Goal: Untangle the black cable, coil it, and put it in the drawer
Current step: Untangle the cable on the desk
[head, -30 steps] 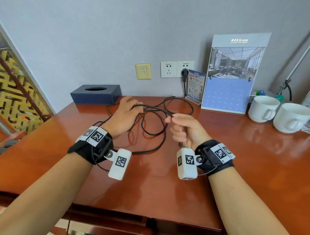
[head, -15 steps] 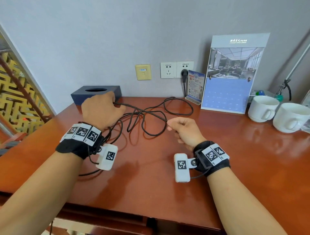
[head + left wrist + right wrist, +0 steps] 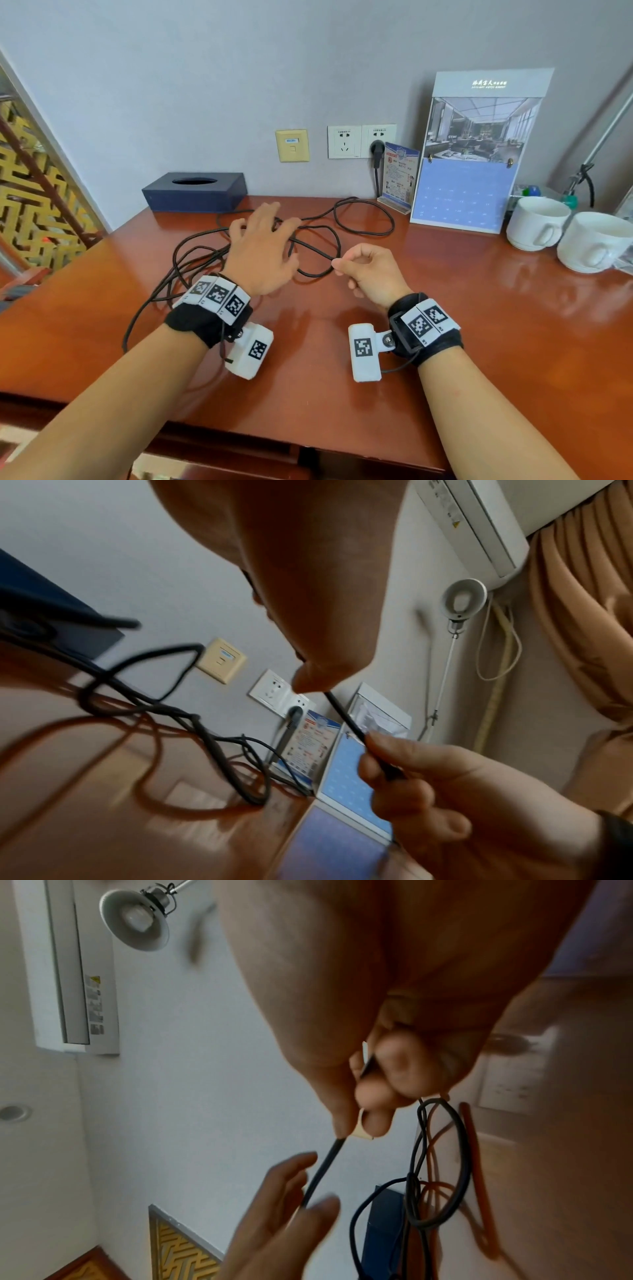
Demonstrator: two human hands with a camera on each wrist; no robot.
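The black cable [image 3: 313, 251] lies in loose tangled loops across the brown desk [image 3: 342, 377], and one strand hangs over the left front edge. My right hand [image 3: 337, 263] pinches the cable between thumb and forefinger a little above the desk, which the right wrist view shows close up: right hand [image 3: 356, 1123], cable [image 3: 322, 1169]. My left hand [image 3: 263, 240] hovers over the middle of the tangle with its fingers spread and straight. From under the left hand's fingertips, a taut cable strand [image 3: 346, 718] runs to the right hand [image 3: 428, 777].
A dark blue tissue box [image 3: 195, 192] stands at the back left. A plug [image 3: 376, 150] sits in the wall socket. At the back right are a small card stand [image 3: 399, 174], a calendar [image 3: 476, 154] and two white cups [image 3: 537, 222] [image 3: 596, 243]. Dark panels [image 3: 239, 452] run under the desk's front edge.
My left hand, which gripped the cable and pulled it left toward the tissue box, has let go and come back over the tangle with fingers spread. The right hand keeps its pinch.
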